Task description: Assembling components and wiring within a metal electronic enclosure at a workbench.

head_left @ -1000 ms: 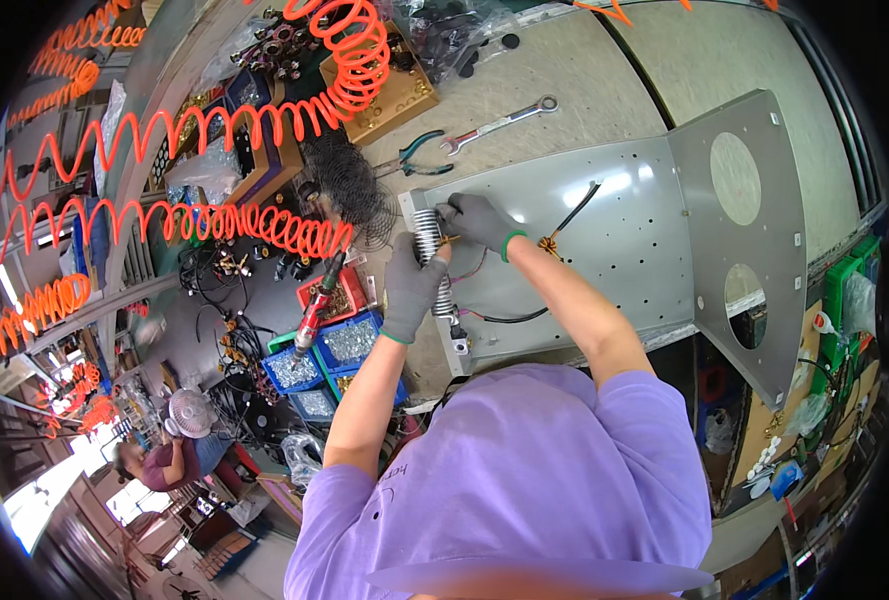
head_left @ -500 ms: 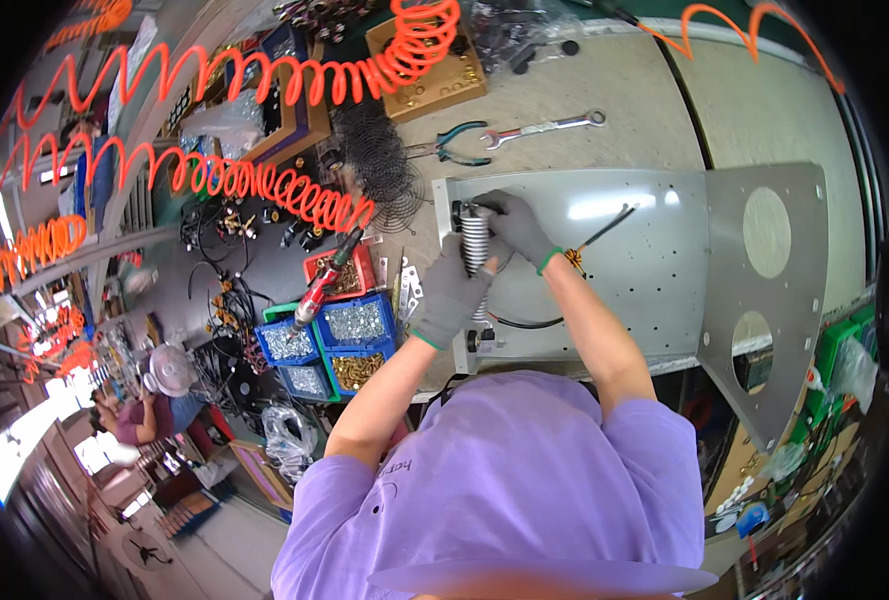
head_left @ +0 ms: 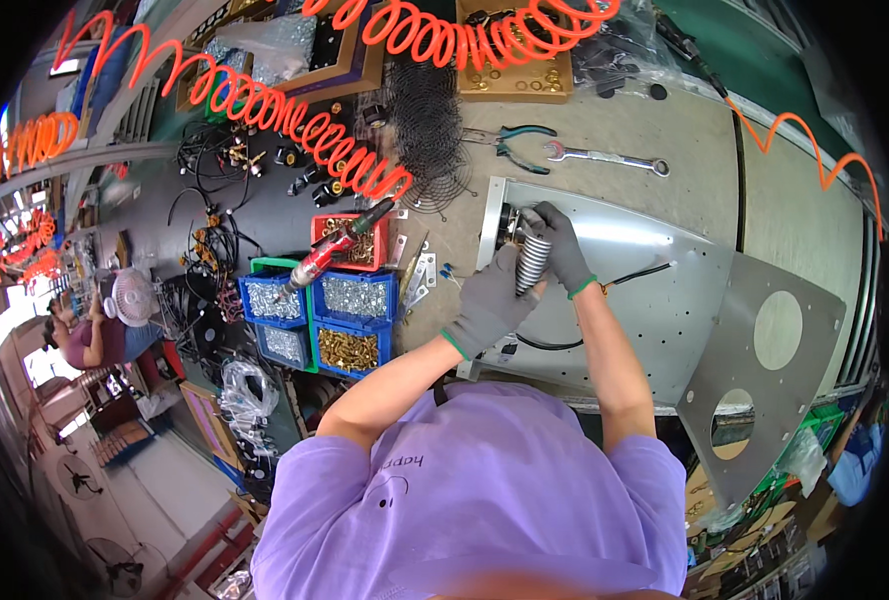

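Observation:
A silver ribbed coil (head_left: pixel 535 263) is held between my gloved hands, a little tilted over the left end of a grey sheet-metal panel (head_left: pixel 645 345). My left hand (head_left: pixel 490 305) is closed round its near part and covers the lower end. My right hand (head_left: pixel 566 252) curls its fingers at the far end, beside a black fitting (head_left: pixel 510 222) near the panel's left edge; the fingertips are partly hidden. A black cable (head_left: pixel 550 344) lies on the panel near my hands.
Pliers (head_left: pixel 517 147) and a wrench (head_left: pixel 610 158) lie beyond the panel. To the left are blue bins (head_left: pixel 393 300) of small fasteners, a red power screwdriver (head_left: pixel 330 252) and a wire fan guard (head_left: pixel 427 130). Orange coiled hoses (head_left: pixel 305 120) hang above. A bent plate (head_left: pixel 755 400) with round holes adjoins the panel's right.
The view has shifted, moving the bench scene rightward. The ribbed coil now leans more, and both hands sit slightly nearer me relative to the panel's far corner. The black fitting beside it shows more.

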`<state>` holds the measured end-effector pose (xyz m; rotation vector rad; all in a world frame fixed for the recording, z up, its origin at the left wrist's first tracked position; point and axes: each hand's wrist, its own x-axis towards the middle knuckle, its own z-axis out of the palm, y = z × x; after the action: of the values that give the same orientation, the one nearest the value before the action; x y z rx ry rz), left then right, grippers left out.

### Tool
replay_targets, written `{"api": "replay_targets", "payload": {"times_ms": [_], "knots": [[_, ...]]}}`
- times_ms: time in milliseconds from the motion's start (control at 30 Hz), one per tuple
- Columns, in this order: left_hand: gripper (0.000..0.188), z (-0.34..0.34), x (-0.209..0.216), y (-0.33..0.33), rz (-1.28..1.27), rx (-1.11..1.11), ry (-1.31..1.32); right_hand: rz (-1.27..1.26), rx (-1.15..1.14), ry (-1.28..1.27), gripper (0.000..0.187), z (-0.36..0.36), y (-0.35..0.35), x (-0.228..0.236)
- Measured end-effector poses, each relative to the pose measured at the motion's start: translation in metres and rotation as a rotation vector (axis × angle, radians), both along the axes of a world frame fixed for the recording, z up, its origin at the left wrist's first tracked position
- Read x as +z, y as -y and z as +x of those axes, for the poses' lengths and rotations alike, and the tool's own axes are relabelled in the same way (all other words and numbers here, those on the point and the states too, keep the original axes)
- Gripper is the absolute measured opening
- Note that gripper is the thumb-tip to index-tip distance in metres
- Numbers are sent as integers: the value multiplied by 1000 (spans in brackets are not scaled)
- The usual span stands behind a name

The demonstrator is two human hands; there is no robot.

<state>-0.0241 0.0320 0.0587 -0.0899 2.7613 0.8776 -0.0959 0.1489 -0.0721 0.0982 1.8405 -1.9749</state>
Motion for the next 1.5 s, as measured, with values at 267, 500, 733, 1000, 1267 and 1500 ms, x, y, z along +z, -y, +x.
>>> {"api": "replay_targets", "payload": {"times_ms": [267,500,733,1000,1267,1500], "knots": [[55,-4,8,7,83,21,33,-114,-97,97,20,7,-1,14],[53,-3,2,13,109,2,-18,117,-52,-114,21,16,3,16],[52,-2,-1,14,113,7,-1,301,-77,-237,21,18,8,26],[54,-4,1,15,125,20,-40,206,-43,-183,20,13,4,16],[48,-8,12,14,165,56,91,170,-46,-190,12,7,7,14],[47,-6,9,16,152,68,98,-71,-158,71,16,10,8,16]]}}
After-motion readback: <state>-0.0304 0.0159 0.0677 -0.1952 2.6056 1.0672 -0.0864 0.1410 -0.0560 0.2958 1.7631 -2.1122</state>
